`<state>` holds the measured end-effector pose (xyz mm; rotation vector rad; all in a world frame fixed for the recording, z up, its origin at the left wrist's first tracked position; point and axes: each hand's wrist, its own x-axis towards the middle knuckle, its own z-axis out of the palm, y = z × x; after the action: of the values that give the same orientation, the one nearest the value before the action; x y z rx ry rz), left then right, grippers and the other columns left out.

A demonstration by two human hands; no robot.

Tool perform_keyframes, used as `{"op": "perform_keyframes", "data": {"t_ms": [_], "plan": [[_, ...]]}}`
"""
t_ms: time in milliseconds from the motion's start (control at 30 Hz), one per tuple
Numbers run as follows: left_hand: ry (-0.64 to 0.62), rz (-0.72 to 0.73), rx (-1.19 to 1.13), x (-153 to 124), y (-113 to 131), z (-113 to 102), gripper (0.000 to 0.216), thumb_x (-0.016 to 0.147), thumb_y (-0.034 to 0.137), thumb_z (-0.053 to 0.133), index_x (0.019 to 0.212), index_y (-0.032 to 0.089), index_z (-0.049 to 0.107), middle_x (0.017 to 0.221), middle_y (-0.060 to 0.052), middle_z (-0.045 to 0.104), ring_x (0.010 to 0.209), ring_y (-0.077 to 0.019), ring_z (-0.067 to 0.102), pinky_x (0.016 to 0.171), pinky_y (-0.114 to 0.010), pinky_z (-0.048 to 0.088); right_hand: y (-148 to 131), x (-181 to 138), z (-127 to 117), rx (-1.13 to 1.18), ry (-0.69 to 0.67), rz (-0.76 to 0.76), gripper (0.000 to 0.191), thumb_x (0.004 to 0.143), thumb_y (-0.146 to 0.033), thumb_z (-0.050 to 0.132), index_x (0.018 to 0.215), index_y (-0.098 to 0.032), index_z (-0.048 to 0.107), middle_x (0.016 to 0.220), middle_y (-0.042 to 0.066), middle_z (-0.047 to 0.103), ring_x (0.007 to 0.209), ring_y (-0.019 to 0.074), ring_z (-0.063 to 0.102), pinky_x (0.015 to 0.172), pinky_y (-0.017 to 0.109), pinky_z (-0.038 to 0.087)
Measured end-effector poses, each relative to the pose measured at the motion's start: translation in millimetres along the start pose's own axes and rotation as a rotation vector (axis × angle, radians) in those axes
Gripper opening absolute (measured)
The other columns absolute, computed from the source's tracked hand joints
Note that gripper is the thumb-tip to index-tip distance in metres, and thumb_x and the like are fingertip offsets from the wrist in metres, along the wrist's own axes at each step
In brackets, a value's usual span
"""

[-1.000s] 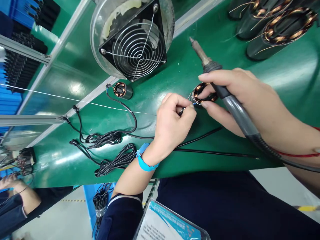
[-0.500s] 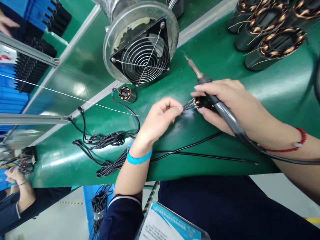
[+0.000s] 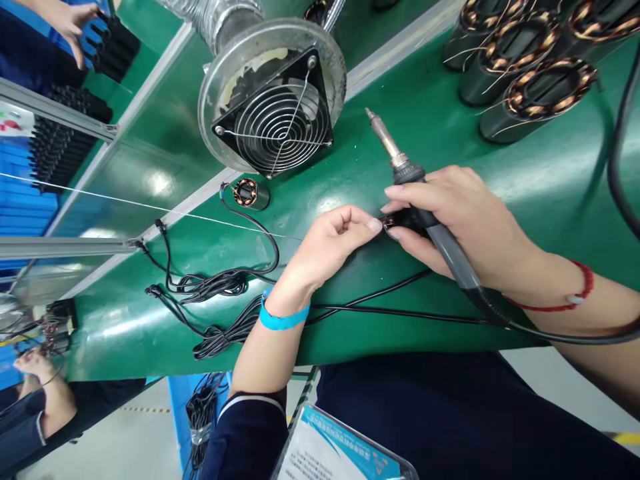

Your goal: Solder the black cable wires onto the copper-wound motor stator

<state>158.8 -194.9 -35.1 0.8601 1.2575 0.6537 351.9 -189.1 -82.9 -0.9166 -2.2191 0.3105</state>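
My right hand [image 3: 460,220] is closed round the dark grip of a soldering iron [image 3: 450,250], whose metal tip points up and away from me. Between the thumb and fingers of the same hand sits a small black motor stator [image 3: 399,219] with copper windings, mostly hidden. My left hand [image 3: 335,240], with a blue band at the wrist, pinches at the stator's near end. The thin wires seen there earlier are now covered by its fingertips. Another stator [image 3: 251,193] with a black cord attached stands on the green bench, beyond my left hand.
A round fan with a wire guard [image 3: 284,133] stands at the back. Several larger stators [image 3: 537,100] are at the far right. Bundled black cords [image 3: 225,337] lie left of my forearm. Co-workers' hands [image 3: 70,23] show at the left edge.
My left hand has moved right, up against the stator, covering the wires. The soldering iron has shifted slightly with my right hand. At upper left, a co-worker's hand has reached towards black parts.
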Motion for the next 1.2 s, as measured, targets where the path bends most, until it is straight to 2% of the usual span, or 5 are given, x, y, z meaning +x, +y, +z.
{"op": "perform_keyframes", "data": {"t_ms": [333,700,833,1033,1200], "plan": [[0.044,0.055,0.081,3,-6,8,0.016,0.08,0.02,0.075,0.071,0.016,0.063,0.068,0.004,0.061,0.063,-0.0057,0.051,0.061,-0.019,0.042,1,-3,-2,0.018,-0.014,0.045,0.045,0.095,-0.028,0.052,0.138,-0.035,0.043,0.107,0.001,0.07,0.094,0.0271,0.064,0.078,0.043,0.049],[-0.146,0.105,0.263,3,-11,7,0.019,0.09,0.021,0.058,0.072,0.015,0.061,0.063,0.004,0.058,0.055,-0.0065,0.044,0.056,-0.021,0.036,-10,2,5,0.029,0.207,0.094,0.035,0.093,-0.016,0.06,0.126,-0.026,0.054,0.084,-0.001,0.069,0.071,0.0209,0.06,0.069,0.036,0.05],[0.055,0.248,0.563,-6,-1,1,0.018,0.091,0.016,0.053,0.075,0.017,0.061,0.073,0.002,0.062,0.072,-0.0113,0.054,0.072,-0.024,0.042,-10,4,4,0.074,0.204,0.059,0.047,0.093,-0.016,0.06,0.138,-0.028,0.051,0.091,0.0,0.073,0.076,0.0216,0.065,0.069,0.036,0.054],[0.412,0.234,0.928,-34,22,-58,0.02,0.091,0.012,0.049,0.075,0.017,0.061,0.084,-0.004,0.066,0.087,-0.0172,0.061,0.084,-0.029,0.046,5,0,-10,0.079,0.245,0.11,0.059,0.089,-0.02,0.064,0.143,-0.041,0.052,0.089,-0.001,0.075,0.075,0.0252,0.07,0.066,0.038,0.058],[0.712,0.12,1.098,-36,28,-109,0.033,0.093,0.027,0.055,0.124,0.016,0.062,0.117,-0.011,0.069,0.106,-0.0217,0.065,0.092,-0.033,0.049,10,-10,-6,0.095,0.186,0.274,0.045,0.091,-0.043,0.06,0.136,-0.048,0.056,0.092,0.002,0.076,0.082,0.0315,0.073,0.067,0.048,0.059]]}}
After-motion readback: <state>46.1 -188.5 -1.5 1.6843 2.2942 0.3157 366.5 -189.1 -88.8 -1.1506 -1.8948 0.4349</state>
